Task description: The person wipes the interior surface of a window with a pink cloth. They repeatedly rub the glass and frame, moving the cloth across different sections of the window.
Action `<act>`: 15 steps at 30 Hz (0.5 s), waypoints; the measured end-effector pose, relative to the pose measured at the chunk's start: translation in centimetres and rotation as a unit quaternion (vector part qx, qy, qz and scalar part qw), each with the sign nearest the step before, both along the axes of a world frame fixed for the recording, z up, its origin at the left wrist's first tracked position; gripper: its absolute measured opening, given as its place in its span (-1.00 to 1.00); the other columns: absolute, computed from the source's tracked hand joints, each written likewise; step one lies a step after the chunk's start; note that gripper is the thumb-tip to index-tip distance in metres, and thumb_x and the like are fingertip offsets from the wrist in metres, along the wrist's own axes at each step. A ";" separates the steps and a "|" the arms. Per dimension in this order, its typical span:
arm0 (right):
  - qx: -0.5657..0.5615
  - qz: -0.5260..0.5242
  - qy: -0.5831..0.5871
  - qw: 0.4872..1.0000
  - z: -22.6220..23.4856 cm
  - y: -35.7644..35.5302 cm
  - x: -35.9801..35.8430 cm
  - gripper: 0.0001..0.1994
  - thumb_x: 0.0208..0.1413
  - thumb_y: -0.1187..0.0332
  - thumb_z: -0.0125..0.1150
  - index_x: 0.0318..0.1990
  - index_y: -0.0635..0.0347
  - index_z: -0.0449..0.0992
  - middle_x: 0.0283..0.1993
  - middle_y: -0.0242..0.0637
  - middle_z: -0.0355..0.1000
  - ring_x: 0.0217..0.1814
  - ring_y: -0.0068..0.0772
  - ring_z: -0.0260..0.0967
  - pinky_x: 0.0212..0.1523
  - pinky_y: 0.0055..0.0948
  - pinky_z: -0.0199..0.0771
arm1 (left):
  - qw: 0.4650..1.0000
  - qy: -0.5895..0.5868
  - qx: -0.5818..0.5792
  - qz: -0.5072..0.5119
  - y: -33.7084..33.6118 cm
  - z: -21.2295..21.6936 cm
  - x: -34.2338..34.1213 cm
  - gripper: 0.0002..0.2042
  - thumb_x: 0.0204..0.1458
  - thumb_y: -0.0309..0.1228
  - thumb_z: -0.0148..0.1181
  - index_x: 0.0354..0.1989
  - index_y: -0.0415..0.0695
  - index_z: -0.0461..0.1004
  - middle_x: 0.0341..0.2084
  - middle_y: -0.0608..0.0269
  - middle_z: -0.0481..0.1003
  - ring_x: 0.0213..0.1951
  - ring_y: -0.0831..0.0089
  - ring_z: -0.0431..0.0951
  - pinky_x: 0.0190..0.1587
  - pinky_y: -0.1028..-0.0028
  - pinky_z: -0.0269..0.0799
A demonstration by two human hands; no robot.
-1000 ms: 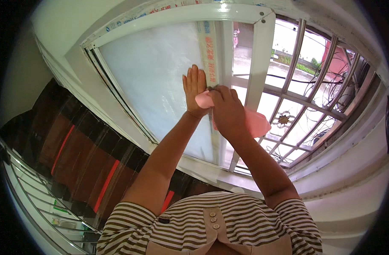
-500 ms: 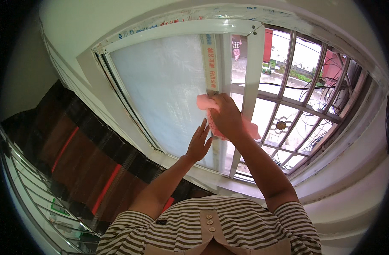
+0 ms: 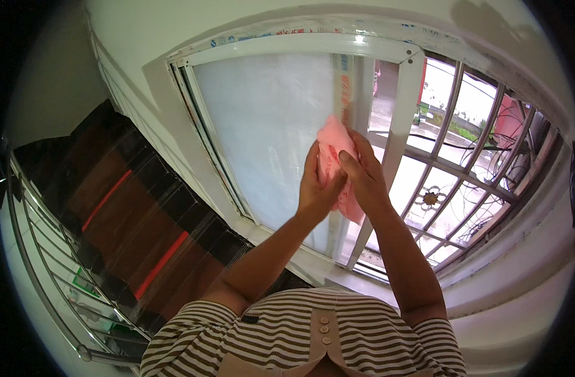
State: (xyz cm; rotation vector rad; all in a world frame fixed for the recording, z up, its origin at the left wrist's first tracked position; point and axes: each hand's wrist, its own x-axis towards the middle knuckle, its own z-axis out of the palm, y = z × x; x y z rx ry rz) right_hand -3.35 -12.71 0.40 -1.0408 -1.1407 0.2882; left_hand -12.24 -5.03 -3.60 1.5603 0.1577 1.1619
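A pink cloth, bunched up, is held between both hands in front of the window frame. My left hand wraps its left side, with the thumb across the lower part. My right hand grips it from the right, thumb lying over the front. Some of the cloth hangs below the hands. Behind it stands the frosted window pane, whose right edge carries a strip of printed protective film.
Right of the pane, metal security bars cross the window opening, with loose wires beyond. At the lower left are a stairway with brown treads and a curved metal railing. A white sill runs below the window.
My left hand has come up from beside the pane and taken hold of the cloth. The cloth is drawn away from the frame and bunched between both hands. The view has shifted slightly.
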 end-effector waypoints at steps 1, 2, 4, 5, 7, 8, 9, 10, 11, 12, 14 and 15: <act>0.039 -0.074 -0.096 0.992 -0.1 -0.4 0.3 -0.50 0.12 0.39 0.10 0.23 0.23 0.24 0.23 -0.06 0.23 0.31 -0.16 0.14 0.30 -0.28 0.10 | 0.999 0.003 0.034 0.033 0.5 0.3 0.1 -0.33 0.09 -0.50 0.16 0.34 -0.26 -0.03 0.23 0.02 0.17 0.26 0.30 0.20 0.26 0.38 0.15; 0.079 -0.143 -0.192 0.968 -0.2 -0.6 0.6 -0.50 0.10 0.41 0.12 0.23 0.23 0.24 0.24 -0.05 0.22 0.32 -0.14 0.13 0.31 -0.25 0.09 | 0.995 0.005 0.069 0.071 1.2 0.6 0.1 -0.34 0.08 -0.50 0.18 0.33 -0.28 0.01 0.21 0.01 0.20 0.25 0.29 0.21 0.25 0.38 0.17; 0.098 -0.273 -0.278 0.916 0.7 -2.0 1.5 -0.53 0.05 0.44 0.15 0.16 0.27 0.32 0.22 -0.04 0.24 0.30 -0.12 0.15 0.30 -0.20 0.09 | 0.989 -0.080 0.071 0.102 3.1 1.4 0.4 -0.37 0.03 -0.51 0.22 0.28 -0.33 0.10 0.16 0.02 0.29 0.18 0.32 0.30 0.20 0.42 0.22; 0.111 -0.298 -0.241 0.917 1.0 -2.7 2.0 -0.55 0.06 0.44 0.15 0.15 0.26 0.32 0.21 -0.05 0.25 0.28 -0.13 0.16 0.28 -0.19 0.12 | 0.989 -0.073 0.072 0.106 4.0 2.2 0.2 -0.38 0.04 -0.49 0.23 0.27 -0.35 0.12 0.14 0.01 0.31 0.15 0.32 0.34 0.18 0.43 0.25; 0.135 -0.347 -0.191 0.908 1.1 -3.7 3.7 -0.56 0.06 0.44 0.17 0.13 0.25 0.32 0.17 -0.09 0.27 0.25 -0.15 0.19 0.23 -0.17 0.17 | 0.956 -0.099 0.177 0.210 5.1 4.1 0.2 -0.41 0.05 -0.47 0.23 0.24 -0.36 0.15 0.13 -0.03 0.33 0.12 0.33 0.36 0.16 0.43 0.27; 0.145 -0.371 -0.177 0.900 1.0 -3.7 4.8 -0.56 0.06 0.44 0.18 0.13 0.24 0.31 0.16 -0.10 0.28 0.23 -0.16 0.20 0.20 -0.16 0.21 | 0.944 -0.109 0.195 0.244 4.8 5.4 0.2 -0.43 0.05 -0.50 0.21 0.23 -0.38 0.15 0.14 -0.04 0.32 0.13 0.31 0.36 0.16 0.41 0.27; 0.156 -0.378 -0.179 0.895 0.7 -3.5 5.7 -0.51 0.05 0.43 0.20 0.16 0.24 0.27 0.16 -0.10 0.27 0.20 -0.18 0.22 0.16 -0.16 0.25 | 0.932 -0.115 0.220 0.263 5.9 5.8 0.8 -0.44 0.05 -0.53 0.19 0.24 -0.34 0.17 0.10 -0.04 0.35 0.10 0.26 0.38 0.13 0.39 0.30; 0.125 -0.382 -0.154 0.903 0.4 -2.9 6.3 -0.48 0.07 0.40 0.21 0.19 0.25 0.23 0.17 -0.06 0.25 0.23 -0.18 0.20 0.16 -0.17 0.26 | 0.919 -0.121 0.247 0.282 6.8 6.2 1.3 -0.45 0.04 -0.56 0.18 0.24 -0.29 0.19 0.05 -0.04 0.37 0.07 0.22 0.41 0.09 0.38 0.34; 0.099 -0.366 -0.125 0.917 0.1 -2.3 6.7 -0.46 0.07 0.38 0.22 0.21 0.25 0.21 0.17 -0.04 0.24 0.22 -0.17 0.20 0.16 -0.18 0.28 | 0.913 -0.095 0.265 0.295 7.1 6.4 2.0 -0.47 0.03 -0.56 0.19 0.22 -0.27 0.22 0.01 0.00 0.38 0.04 0.22 0.41 0.06 0.38 0.34; 0.074 -0.348 -0.096 0.930 -0.4 -1.7 7.0 -0.43 0.08 0.35 0.23 0.23 0.26 0.19 0.17 -0.02 0.23 0.22 -0.17 0.21 0.15 -0.20 0.29 | 0.906 -0.070 0.283 0.307 7.2 6.7 2.7 -0.48 0.02 -0.56 0.20 0.20 -0.25 0.25 -0.04 0.03 0.39 0.00 0.22 0.41 0.04 0.38 0.35; 0.060 -0.274 -0.052 0.958 -1.2 -0.3 6.9 -0.46 0.15 0.28 0.22 0.22 0.26 0.19 0.07 -0.09 0.32 0.10 -0.27 0.31 0.04 -0.27 0.39 | 0.877 -0.049 0.335 0.342 8.2 6.6 3.6 -0.50 0.00 -0.58 0.20 0.17 -0.22 0.29 -0.10 0.07 0.40 -0.05 0.20 0.40 0.00 0.38 0.35; 0.024 -0.281 -0.053 0.958 -1.4 0.0 6.5 -0.48 0.16 0.27 0.20 0.20 0.28 0.20 0.01 -0.09 0.34 0.05 -0.29 0.33 0.01 -0.30 0.40 | 0.855 -0.052 0.368 0.361 9.1 5.9 4.2 -0.51 -0.02 -0.60 0.18 0.16 -0.21 0.30 -0.11 0.06 0.40 -0.05 0.17 0.40 -0.02 0.37 0.36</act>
